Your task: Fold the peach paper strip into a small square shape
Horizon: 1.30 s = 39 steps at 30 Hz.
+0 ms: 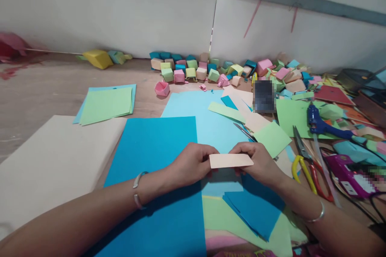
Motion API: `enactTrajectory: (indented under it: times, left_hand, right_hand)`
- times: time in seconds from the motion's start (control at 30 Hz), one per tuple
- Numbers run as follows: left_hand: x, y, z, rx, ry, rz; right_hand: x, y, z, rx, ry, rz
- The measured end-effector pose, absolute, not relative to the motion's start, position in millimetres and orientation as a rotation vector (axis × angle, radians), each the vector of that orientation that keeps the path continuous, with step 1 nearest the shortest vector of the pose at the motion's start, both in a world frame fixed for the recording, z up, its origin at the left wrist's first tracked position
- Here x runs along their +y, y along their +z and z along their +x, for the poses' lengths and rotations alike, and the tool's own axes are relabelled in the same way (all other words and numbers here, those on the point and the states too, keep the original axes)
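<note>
Both hands hold a small folded peach paper strip [230, 160] just above the table, in the lower middle of the view. My left hand [189, 164] pinches its left end and my right hand [261, 162] grips its right end. Each wrist wears a thin silver bangle. Under the hands lie a large dark blue sheet [150, 168] and a light blue sheet [202, 116]. Green and blue sheets [241, 213] overlap below my right hand.
Several folded paper cubes [193, 70] line the back wall. Scissors [304, 160] with yellow and red handles, a blue glue gun [319, 122] and a purple device [350, 172] lie to the right. A green paper stack [105, 104] and a cream sheet [51, 160] lie left.
</note>
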<state>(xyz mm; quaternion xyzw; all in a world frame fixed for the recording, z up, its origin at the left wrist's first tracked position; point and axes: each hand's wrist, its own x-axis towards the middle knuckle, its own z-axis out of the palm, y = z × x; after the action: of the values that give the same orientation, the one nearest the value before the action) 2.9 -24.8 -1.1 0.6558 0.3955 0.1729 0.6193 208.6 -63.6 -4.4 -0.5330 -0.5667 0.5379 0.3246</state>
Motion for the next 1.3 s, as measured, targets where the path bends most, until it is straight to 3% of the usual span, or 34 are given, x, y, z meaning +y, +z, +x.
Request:
enactTrajectory:
  times: [0.23, 0.5, 0.8, 1.07, 1.3]
  left_hand:
    - [-17, -7, 3, 0.991, 0.387, 1.281]
    - [-14, -5, 2, 0.920, 0.434, 1.095]
    - [-9, 2, 0, 0.829, 0.502, 0.817]
    - [-17, -1, 4, 0.966, 0.548, 1.097]
    - [-17, 0, 5, 1.006, 0.498, 1.311]
  right_hand:
    - [-59, -7, 209, -1.422, 1.562, -1.429]
    - [-56, -8, 212, -1.306, 1.257, -1.413]
    - [-48, -12, 225, -1.028, 1.557, -1.297]
    - [-58, -8, 211, -1.352, 1.254, -1.404]
    - [-62, -6, 212, -1.535, 1.332, -1.544]
